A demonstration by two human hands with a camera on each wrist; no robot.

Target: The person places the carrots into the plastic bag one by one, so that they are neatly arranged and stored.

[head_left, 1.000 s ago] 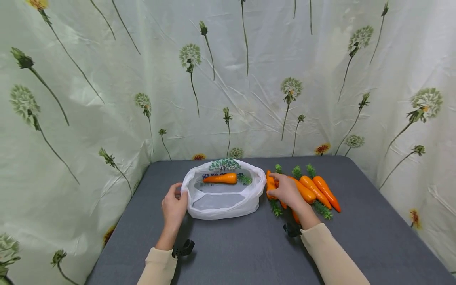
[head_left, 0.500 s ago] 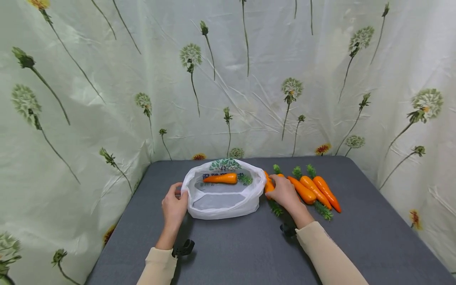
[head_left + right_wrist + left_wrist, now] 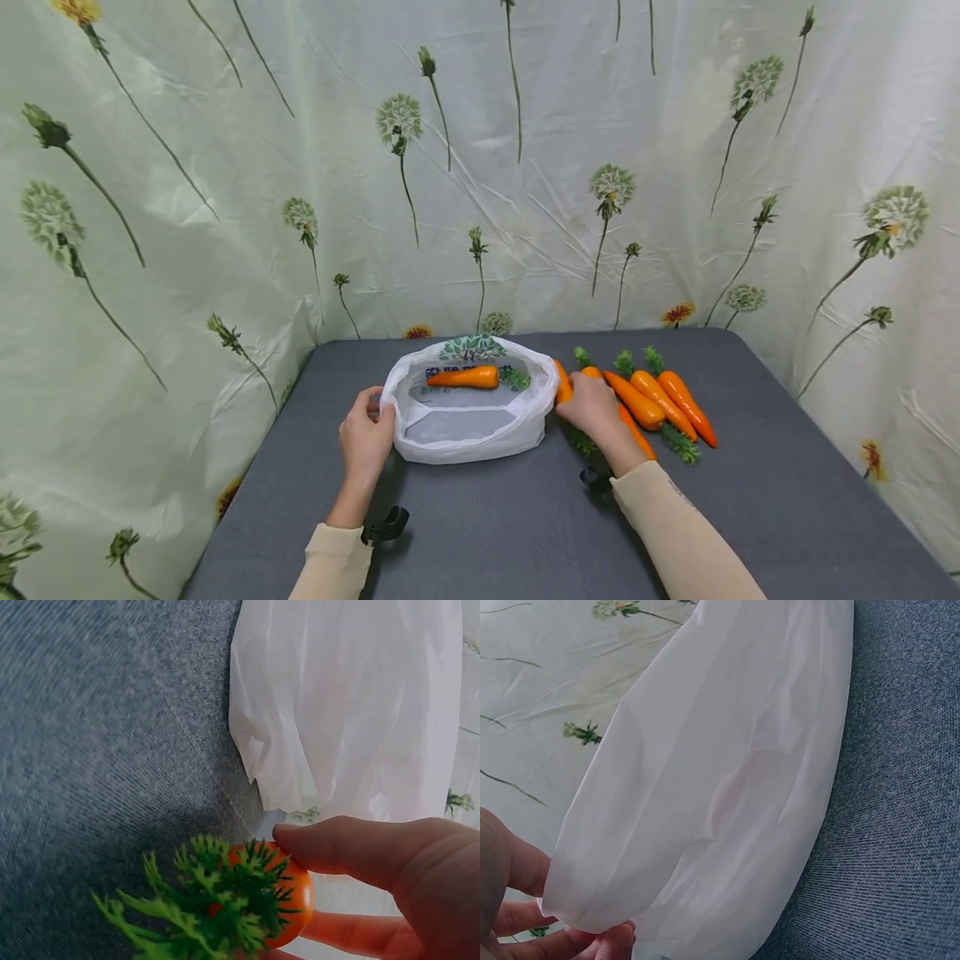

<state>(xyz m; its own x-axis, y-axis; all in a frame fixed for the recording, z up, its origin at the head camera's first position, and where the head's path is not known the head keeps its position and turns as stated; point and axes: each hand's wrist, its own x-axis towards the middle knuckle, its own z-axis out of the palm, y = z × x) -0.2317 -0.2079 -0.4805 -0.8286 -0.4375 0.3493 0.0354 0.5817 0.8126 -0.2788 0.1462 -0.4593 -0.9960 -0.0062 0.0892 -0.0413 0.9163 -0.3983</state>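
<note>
Orange carrot (image 3: pixel 562 385) gripped by right hand (image 3: pixel 592 407); left hand (image 3: pixel 365 435) pinches bag (image 3: pixel 468 433).

Dark print under tree logo on white bag (image 3: pixel 468 417), prob. text, too small to read

Gripped orange carrot (image 3: pixel 562 386) beside open white bag (image 3: pixel 468 423)

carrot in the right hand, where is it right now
In the head view the carrot is gripped by the right hand, just right of the white plastic bag, between the bag's rim and the row of carrots on the grey table.
</note>
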